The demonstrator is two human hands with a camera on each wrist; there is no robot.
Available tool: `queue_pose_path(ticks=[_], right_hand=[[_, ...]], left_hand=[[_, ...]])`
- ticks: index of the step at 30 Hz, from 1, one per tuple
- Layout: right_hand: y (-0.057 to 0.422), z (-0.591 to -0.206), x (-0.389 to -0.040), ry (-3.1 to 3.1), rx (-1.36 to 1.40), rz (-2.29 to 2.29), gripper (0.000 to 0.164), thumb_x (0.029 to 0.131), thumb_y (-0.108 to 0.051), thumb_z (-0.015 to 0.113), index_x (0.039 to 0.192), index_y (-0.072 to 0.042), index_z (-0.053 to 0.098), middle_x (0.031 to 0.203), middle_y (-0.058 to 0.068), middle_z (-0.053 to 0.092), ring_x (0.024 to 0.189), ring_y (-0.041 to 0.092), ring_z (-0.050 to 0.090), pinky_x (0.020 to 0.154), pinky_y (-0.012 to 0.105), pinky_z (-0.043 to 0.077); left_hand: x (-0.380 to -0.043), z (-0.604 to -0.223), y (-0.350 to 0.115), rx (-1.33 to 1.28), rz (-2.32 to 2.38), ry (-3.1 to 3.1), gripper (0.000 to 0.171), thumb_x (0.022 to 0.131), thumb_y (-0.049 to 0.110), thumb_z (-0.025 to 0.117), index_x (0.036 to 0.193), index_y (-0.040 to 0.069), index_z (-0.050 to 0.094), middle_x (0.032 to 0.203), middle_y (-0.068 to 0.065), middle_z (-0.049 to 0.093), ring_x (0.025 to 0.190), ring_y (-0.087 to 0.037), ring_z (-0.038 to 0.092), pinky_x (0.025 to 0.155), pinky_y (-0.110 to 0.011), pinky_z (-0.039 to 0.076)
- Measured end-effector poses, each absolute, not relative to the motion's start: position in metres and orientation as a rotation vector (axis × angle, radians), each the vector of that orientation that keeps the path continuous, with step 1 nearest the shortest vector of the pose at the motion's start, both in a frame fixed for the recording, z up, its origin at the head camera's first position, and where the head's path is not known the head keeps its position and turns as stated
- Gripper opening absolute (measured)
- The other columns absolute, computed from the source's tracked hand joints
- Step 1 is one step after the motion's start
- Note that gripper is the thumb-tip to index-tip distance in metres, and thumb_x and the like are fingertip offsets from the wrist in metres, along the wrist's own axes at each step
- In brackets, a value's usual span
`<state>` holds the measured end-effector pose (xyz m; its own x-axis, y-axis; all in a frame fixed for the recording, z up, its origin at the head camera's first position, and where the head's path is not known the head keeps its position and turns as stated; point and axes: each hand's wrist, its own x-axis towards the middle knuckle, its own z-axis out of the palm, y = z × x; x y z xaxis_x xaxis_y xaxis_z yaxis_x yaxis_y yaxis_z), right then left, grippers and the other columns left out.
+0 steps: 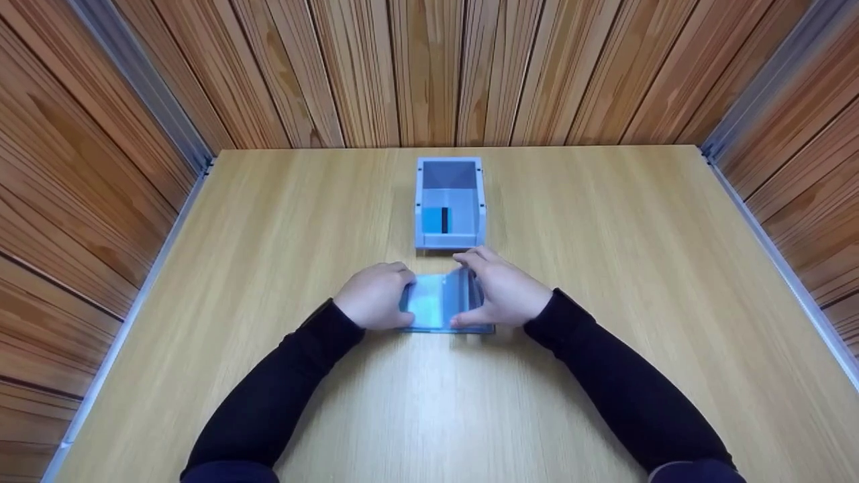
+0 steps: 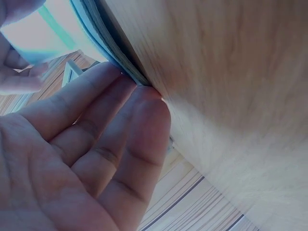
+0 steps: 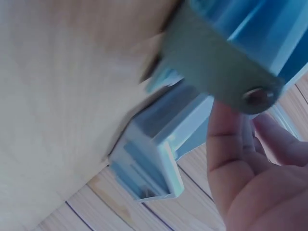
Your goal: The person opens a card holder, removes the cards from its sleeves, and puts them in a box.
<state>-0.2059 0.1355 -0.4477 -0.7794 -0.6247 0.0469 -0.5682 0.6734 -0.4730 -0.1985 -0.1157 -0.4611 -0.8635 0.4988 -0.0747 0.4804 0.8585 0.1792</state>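
In the head view a light-blue folding holder with glossy, see-through leaves [image 1: 426, 305] lies open on the table in front of me. My left hand [image 1: 376, 295] grips its left side, the thumb near the front corner. The left wrist view shows its fingertips [image 2: 149, 103] against the layered edge. Around the right part my right hand [image 1: 507, 288] holds the leaves between thumb and fingers, raised and tilted. In the right wrist view a grey-green cover end with a round metal snap [image 3: 257, 96] hangs above the table; the fingers touch it from behind.
Just beyond the hands stands a grey-blue plastic bin [image 1: 449, 241]. Inside its near end lies a blue flat piece with a black stripe [image 1: 436, 220]. Wood-panelled walls [image 1: 429, 74] and metal rails edge the wooden table [image 1: 268, 228].
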Motion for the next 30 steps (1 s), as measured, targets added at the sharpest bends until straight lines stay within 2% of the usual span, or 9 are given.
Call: queue_pose_path(ticks=[8, 15, 23, 26, 30], right_hand=[[0.130, -0.445, -0.200, 2.724, -1.065, -0.791, 0.103, 0.069, -0.052, 0.085, 0.147, -0.005, 0.039, 0.136, 0.007, 0.047, 0.110, 0.016, 0.053, 0.098, 0.033, 0.048], [0.131, -0.445, -0.200, 2.719, -1.125, -0.759, 0.095, 0.070, -0.040, 0.084, 0.148, -0.007, 0.039, 0.141, 0.004, 0.043, 0.122, 0.017, 0.048, 0.105, 0.034, 0.044], [0.129, -0.447, -0.198, 2.771, -1.175, -0.713, 0.096, 0.073, -0.044, 0.080, 0.150, -0.009, 0.035, 0.150, 0.006, 0.042, 0.139, 0.025, 0.035, 0.114, 0.045, 0.033], [0.127, -0.448, -0.195, 2.751, -1.177, -0.734, 0.097, 0.077, -0.042, 0.078, 0.153, -0.008, 0.030, 0.156, 0.010, 0.037, 0.143, 0.026, 0.034, 0.115, 0.044, 0.032], [0.123, -0.450, -0.189, 2.705, -1.174, -0.748, 0.096, 0.082, -0.039, 0.076, 0.157, -0.010, 0.022, 0.163, 0.013, 0.021, 0.140, 0.027, 0.040, 0.111, 0.040, 0.038]], left_hand=[[-0.199, -0.461, -0.117, 0.758, 0.257, 2.914, 0.060, 0.075, 0.044, 0.076, 0.123, 0.009, 0.066, 0.108, -0.001, 0.064, 0.094, -0.017, 0.058, 0.088, -0.036, 0.050], [-0.199, -0.461, -0.118, 0.814, 0.262, 2.920, 0.057, 0.075, 0.042, 0.075, 0.119, 0.006, 0.067, 0.108, -0.004, 0.066, 0.094, -0.020, 0.060, 0.087, -0.037, 0.051], [-0.199, -0.461, -0.118, 0.840, 0.277, 2.929, 0.057, 0.074, 0.041, 0.076, 0.118, 0.006, 0.067, 0.107, -0.005, 0.066, 0.094, -0.020, 0.060, 0.087, -0.037, 0.051], [-0.200, -0.461, -0.119, 0.843, 0.282, 2.923, 0.058, 0.074, 0.041, 0.076, 0.118, 0.006, 0.067, 0.107, -0.004, 0.066, 0.094, -0.020, 0.060, 0.087, -0.037, 0.051], [-0.202, -0.461, -0.122, 0.792, 0.355, 2.895, 0.061, 0.072, 0.038, 0.080, 0.122, 0.007, 0.062, 0.108, -0.003, 0.066, 0.093, -0.019, 0.061, 0.087, -0.037, 0.051]])
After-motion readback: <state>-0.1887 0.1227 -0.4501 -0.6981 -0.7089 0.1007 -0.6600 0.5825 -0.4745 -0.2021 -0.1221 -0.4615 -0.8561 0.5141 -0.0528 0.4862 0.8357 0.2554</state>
